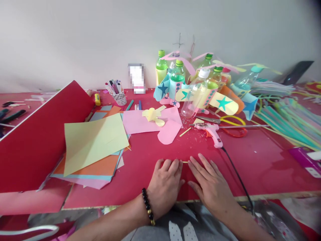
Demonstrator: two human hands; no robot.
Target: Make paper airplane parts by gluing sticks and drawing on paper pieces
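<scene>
A thin pale yellow paper strip lies on the red tabletop, its short middle part showing between my hands. My left hand, with a beaded bracelet on the wrist, is closed with bent fingers pressed together over the strip's left end. Stretched out almost flat, the fingers of my right hand rest at its right end. Both ends of the strip are hidden under the fingers. Beyond my hands are a pink paper piece with a rounded end, another small yellow strip and a pink glue gun.
Paper-decorated plastic bottles crowd the back right. Scissors lie behind the glue gun, whose black cord runs off the front edge. Coloured paper sheets and a raised red board occupy the left. A pen cup stands behind.
</scene>
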